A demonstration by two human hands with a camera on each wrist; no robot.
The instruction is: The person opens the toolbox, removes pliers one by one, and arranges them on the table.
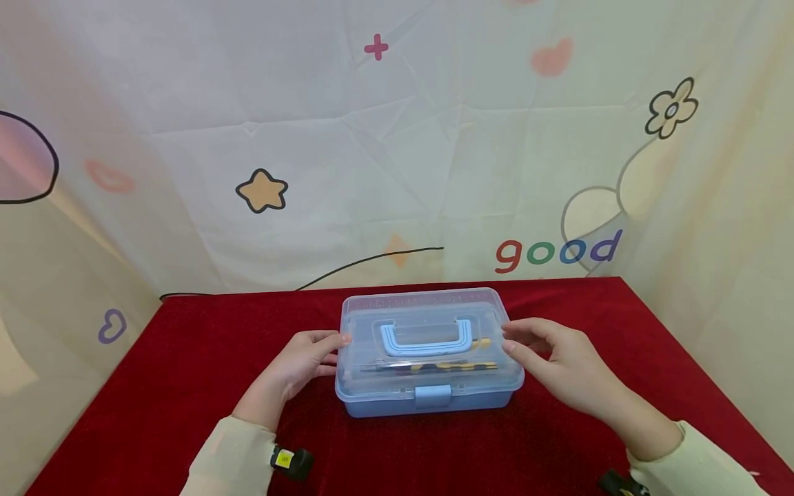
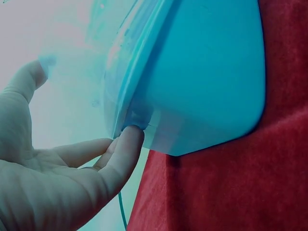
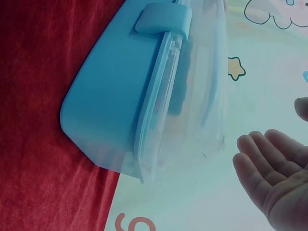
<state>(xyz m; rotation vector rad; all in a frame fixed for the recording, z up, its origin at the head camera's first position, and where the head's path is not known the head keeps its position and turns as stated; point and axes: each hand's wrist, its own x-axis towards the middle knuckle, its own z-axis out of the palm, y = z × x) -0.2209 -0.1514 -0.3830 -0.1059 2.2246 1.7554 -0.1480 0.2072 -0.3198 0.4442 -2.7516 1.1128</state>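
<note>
A blue plastic storage box (image 1: 375,406) with a see-through lid (image 1: 366,313) stands on the red cloth. Its light-blue handle (image 1: 428,350) lies folded down on the lid, and the front latch (image 1: 433,397) is fastened. Yellow and dark items show faintly through the plastic; their kind is unclear. At the left end, my left hand (image 1: 306,365) holds the box, thumb on the lid and fingertips (image 2: 132,132) at the side under the rim. By the right end is my right hand (image 1: 561,358), fingers loosely bent; in the right wrist view it appears apart from the box.
Red cloth (image 1: 186,386) covers the table. Behind it hangs a pale printed curtain (image 1: 298,83), which also runs along both sides. A black wrist device (image 1: 294,463) is strapped over the left sleeve, and another (image 1: 620,484) sits at the right cuff.
</note>
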